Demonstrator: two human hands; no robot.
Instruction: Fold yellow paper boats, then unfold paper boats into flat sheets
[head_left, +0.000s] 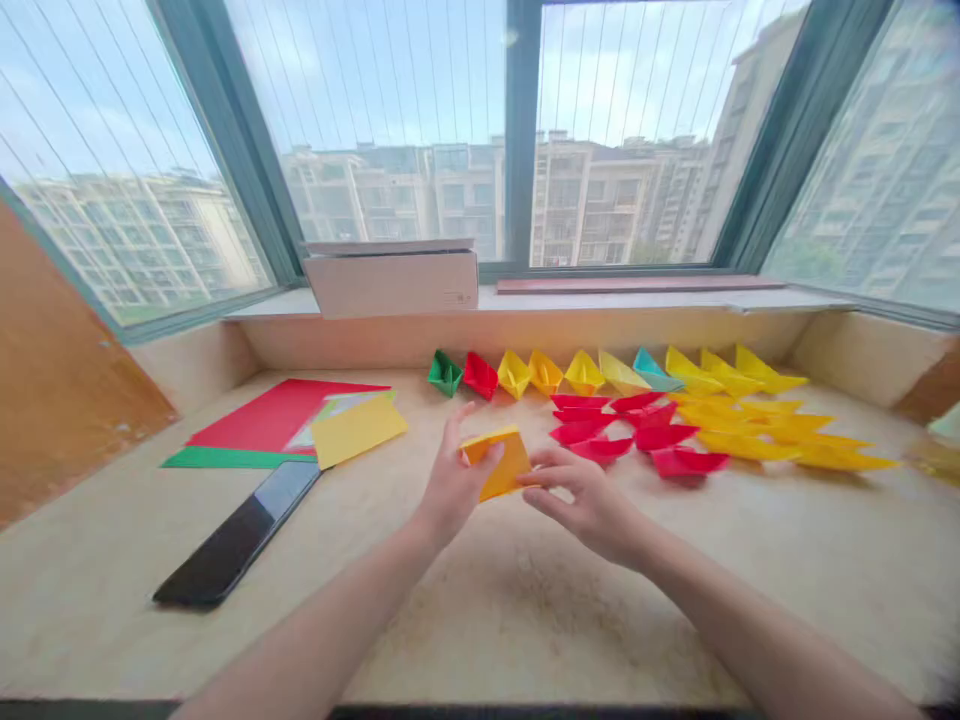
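Observation:
A folded piece of orange-yellow paper (508,462) is held up above the counter between both hands. My left hand (454,475) grips its left side, thumb across the near face and index finger pointing up. At the right edge, the fingertips of my right hand (589,500) close on the paper's lower corner. Behind the hands stands a row of folded paper boats, with a green boat (445,373), a red boat (480,376) and a yellow boat (514,374) at its left end. More red boats (664,437) and yellow boats (780,430) sit in groups to the right.
Left of my hands lie a red sheet (255,420), a green sheet (225,458) and a yellow sheet (360,430), partly overlapping. A black phone (238,540) rests nearer to me. A white box (394,282) stands on the window ledge (637,298) behind the counter.

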